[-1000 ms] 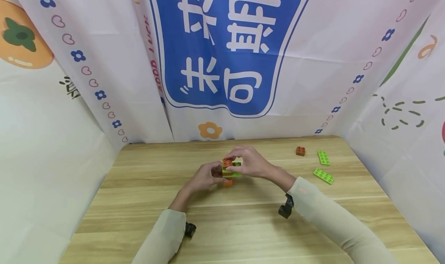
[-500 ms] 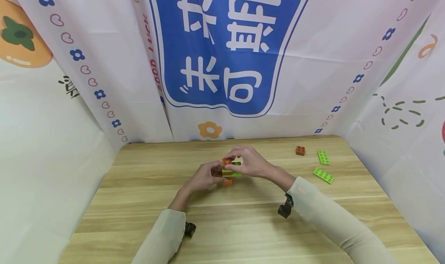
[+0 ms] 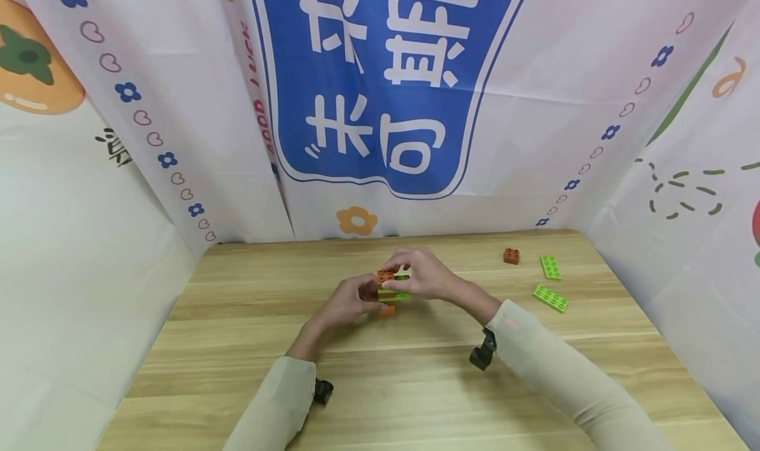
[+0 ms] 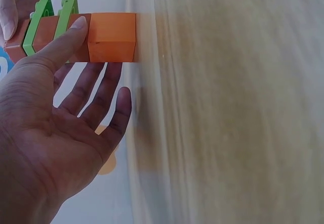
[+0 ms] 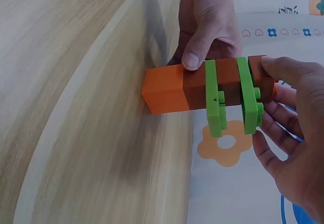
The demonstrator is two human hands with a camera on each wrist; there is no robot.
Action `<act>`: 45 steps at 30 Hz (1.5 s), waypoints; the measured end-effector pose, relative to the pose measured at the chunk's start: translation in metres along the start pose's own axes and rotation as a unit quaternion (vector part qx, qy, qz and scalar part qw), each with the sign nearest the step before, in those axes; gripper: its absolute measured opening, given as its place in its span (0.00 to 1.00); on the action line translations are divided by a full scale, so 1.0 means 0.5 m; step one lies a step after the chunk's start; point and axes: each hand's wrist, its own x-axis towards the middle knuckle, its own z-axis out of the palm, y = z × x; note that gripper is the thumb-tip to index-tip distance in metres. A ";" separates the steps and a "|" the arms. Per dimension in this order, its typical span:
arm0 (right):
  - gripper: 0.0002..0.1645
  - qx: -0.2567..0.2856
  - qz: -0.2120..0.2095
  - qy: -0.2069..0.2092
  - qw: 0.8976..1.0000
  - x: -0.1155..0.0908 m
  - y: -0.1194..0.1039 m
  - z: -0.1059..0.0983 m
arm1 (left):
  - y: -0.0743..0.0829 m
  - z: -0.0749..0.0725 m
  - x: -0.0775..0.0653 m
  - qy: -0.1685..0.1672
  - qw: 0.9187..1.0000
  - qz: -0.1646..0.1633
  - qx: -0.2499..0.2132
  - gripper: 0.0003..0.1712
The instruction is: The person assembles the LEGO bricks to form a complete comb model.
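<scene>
A tower of toy building bricks stands on the wooden table, with an orange block (image 5: 166,90) at its foot. Above that, brown bricks (image 5: 194,88) alternate with two bright green plates (image 5: 212,102), whose studded ends stick out to the right. My left hand (image 3: 347,300) grips the tower from the left, thumb on the lower brown brick near the orange block. At the top, my right hand (image 3: 426,274) pinches the uppermost brown brick (image 3: 384,277), which sits at the upper green plate (image 5: 247,95). Part of the tower is hidden by fingers in the head view.
Toward the back right of the table (image 3: 380,385) lie a loose brown brick (image 3: 511,256) and two loose green plates, a farther one (image 3: 550,267) and a nearer one (image 3: 550,299). A printed white cloth (image 3: 249,200) hangs behind and at both sides.
Both hands keep their hold on the tower and barely move; the right thumb has shifted very slightly on the top brown brick. The head view has drifted a little.
</scene>
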 end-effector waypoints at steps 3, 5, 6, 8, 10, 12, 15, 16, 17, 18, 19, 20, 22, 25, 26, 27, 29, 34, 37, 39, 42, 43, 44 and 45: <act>0.15 0.003 -0.001 0.002 1.000 0.000 -0.003 -0.002 | 0.003 0.000 0.000 0.002 1.000 -0.001 0.004 0.13; 0.15 0.005 0.001 0.004 1.000 -0.001 -0.002 -0.001 | 0.003 0.000 0.000 0.003 1.000 0.000 0.006 0.13; 0.15 0.006 0.003 0.005 1.000 -0.002 -0.001 0.000 | 0.003 0.000 0.000 0.002 1.000 -0.001 0.007 0.13; 0.15 0.006 0.006 0.008 1.000 -0.004 0.000 0.002 | 0.003 -0.001 0.001 0.002 1.000 -0.002 0.009 0.13; 0.15 0.010 0.007 0.013 1.000 -0.006 0.001 0.005 | 0.002 -0.001 0.001 0.002 1.000 -0.002 0.010 0.13; 0.15 0.015 0.006 0.018 1.000 -0.007 0.002 0.007 | 0.001 -0.001 0.002 0.001 1.000 -0.006 0.009 0.13; 0.15 0.023 0.003 0.021 1.000 -0.009 0.003 0.010 | 0.000 0.000 0.001 0.000 1.000 -0.005 0.008 0.13; 0.15 0.025 0.002 0.022 0.999 -0.009 0.004 0.011 | 0.000 -0.001 0.000 0.000 1.000 -0.005 0.009 0.13; 0.15 0.026 0.002 0.022 0.999 -0.009 0.005 0.012 | 0.000 -0.001 0.000 -0.001 1.000 -0.005 0.009 0.13; 0.15 0.027 0.003 0.021 0.999 -0.009 0.006 0.012 | 0.001 -0.002 -0.001 -0.001 1.000 -0.003 0.010 0.13; 0.16 0.027 0.004 0.022 0.999 -0.008 0.007 0.013 | 0.001 -0.003 -0.002 -0.001 1.000 0.000 0.010 0.13; 0.16 0.026 0.005 0.022 0.999 -0.008 0.008 0.013 | 0.002 -0.003 -0.002 -0.002 1.000 -0.001 0.011 0.13; 0.15 0.027 0.006 0.022 0.999 -0.007 0.010 0.013 | 0.004 -0.004 -0.002 -0.001 1.000 0.001 0.012 0.13; 0.16 0.028 0.009 0.021 0.999 -0.006 0.009 0.012 | 0.005 -0.004 -0.002 -0.001 1.000 0.003 0.012 0.13; 0.16 0.028 0.011 0.020 0.999 -0.007 0.009 0.011 | 0.005 -0.004 -0.001 -0.001 1.000 0.002 0.011 0.13; 0.16 0.027 0.012 0.019 0.999 -0.007 0.008 0.011 | 0.005 -0.004 -0.001 -0.001 1.000 0.003 0.011 0.13; 0.16 0.026 0.015 0.018 0.999 -0.008 0.006 0.009 | 0.004 -0.003 -0.001 -0.002 1.000 0.002 0.009 0.13; 0.18 0.019 0.018 0.019 0.999 -0.012 0.005 0.010 | 0.004 -0.001 -0.003 0.002 1.000 -0.007 0.004 0.13; 0.19 0.016 0.015 0.022 1.000 -0.015 0.007 0.010 | 0.005 0.000 -0.003 0.004 1.000 -0.010 0.002 0.14; 0.20 0.015 0.011 0.026 0.999 -0.018 0.010 0.010 | 0.005 0.000 -0.003 0.005 1.000 -0.009 0.003 0.14; 0.21 0.021 0.010 0.030 0.999 -0.023 0.014 0.007 | 0.005 0.001 -0.002 0.006 1.000 -0.013 0.007 0.14; 0.22 0.024 0.010 0.031 0.999 -0.025 0.015 0.005 | 0.005 0.001 -0.002 0.007 1.000 -0.013 0.009 0.14; 0.22 0.028 0.011 0.031 0.999 -0.027 0.015 0.003 | 0.005 0.001 -0.001 0.007 1.000 -0.013 0.010 0.14; 0.23 0.033 0.012 0.030 0.999 -0.029 0.015 0.000 | 0.005 0.001 0.000 0.007 1.000 -0.014 0.011 0.14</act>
